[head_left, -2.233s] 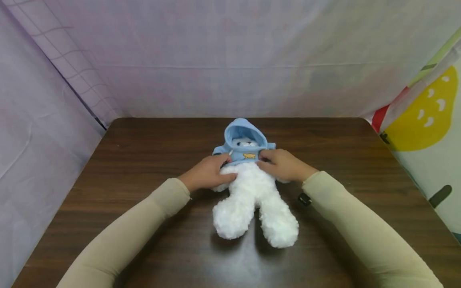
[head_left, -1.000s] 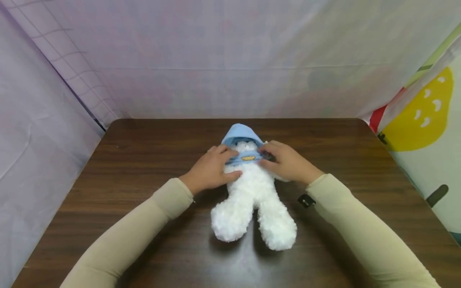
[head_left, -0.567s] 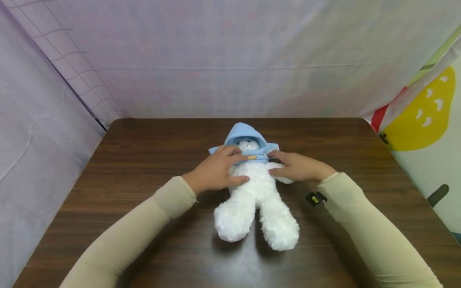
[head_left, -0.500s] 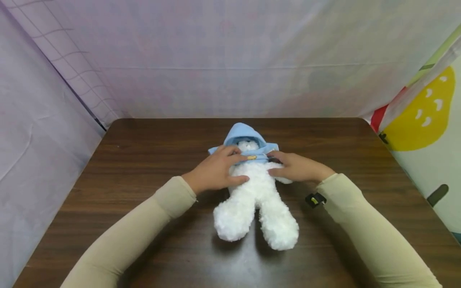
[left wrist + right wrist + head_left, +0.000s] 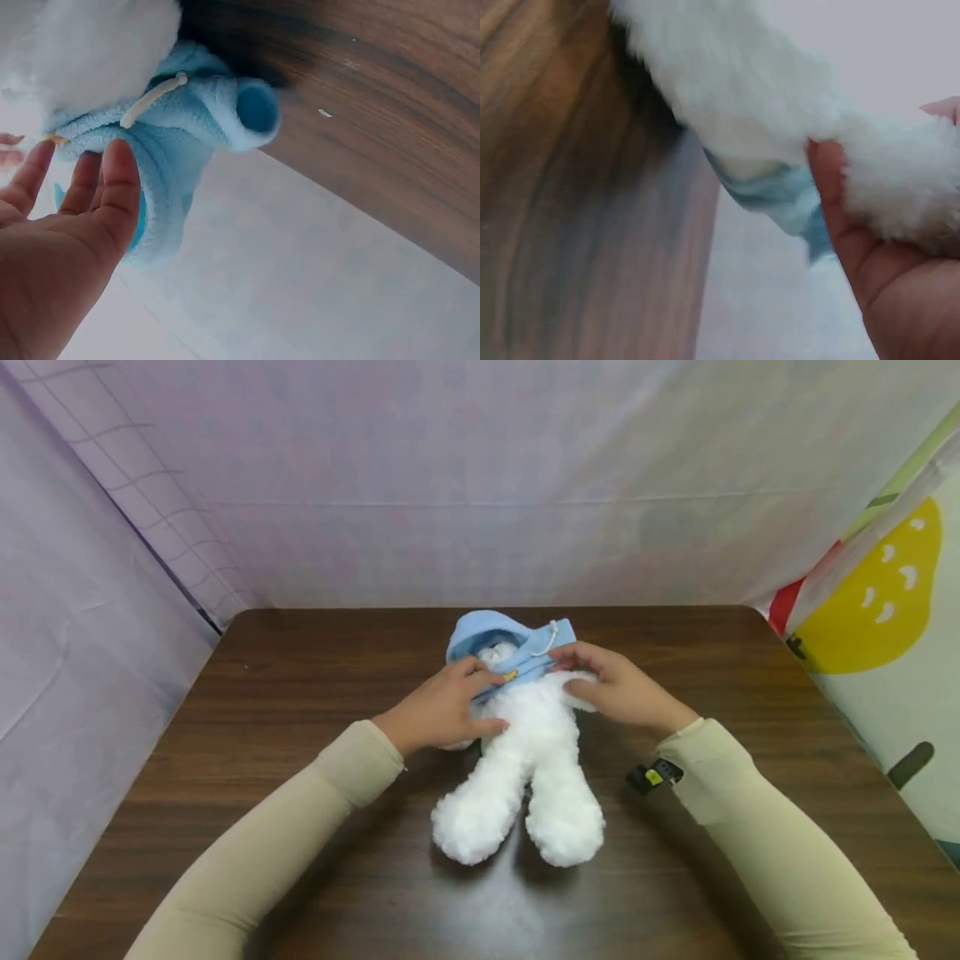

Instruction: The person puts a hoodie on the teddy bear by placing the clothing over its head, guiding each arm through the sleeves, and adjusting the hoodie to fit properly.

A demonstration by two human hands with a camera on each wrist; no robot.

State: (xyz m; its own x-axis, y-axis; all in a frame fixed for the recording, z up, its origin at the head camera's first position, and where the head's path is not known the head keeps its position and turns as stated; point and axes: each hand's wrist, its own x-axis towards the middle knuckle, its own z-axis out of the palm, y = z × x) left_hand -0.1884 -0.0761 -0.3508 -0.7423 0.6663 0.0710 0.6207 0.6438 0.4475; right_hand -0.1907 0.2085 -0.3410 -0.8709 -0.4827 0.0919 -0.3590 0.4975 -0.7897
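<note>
A white fluffy plush toy in a small blue hoodie lies face up, legs toward me. The hood surrounds its face, and the hoodie is bunched high on the chest. My left hand rests on the toy's left-hand side in the head view, fingertips at the hoodie's front and thumb on the white belly. In the left wrist view, a hoodie sleeve hangs with its hollow cuff showing. My right hand holds the toy's white arm between thumb and fingers, beside the other sleeve.
The dark wooden table carries the toy. A pale cloth hangs behind the far edge, with a yellow-patterned cloth at the right. A small black device sits at my right cuff.
The toy has turned and shifted slightly left, its right-hand side in the head view now higher. My right hand has moved up from the hoodie's hem to the white arm. The left hand stays nearly in place.
</note>
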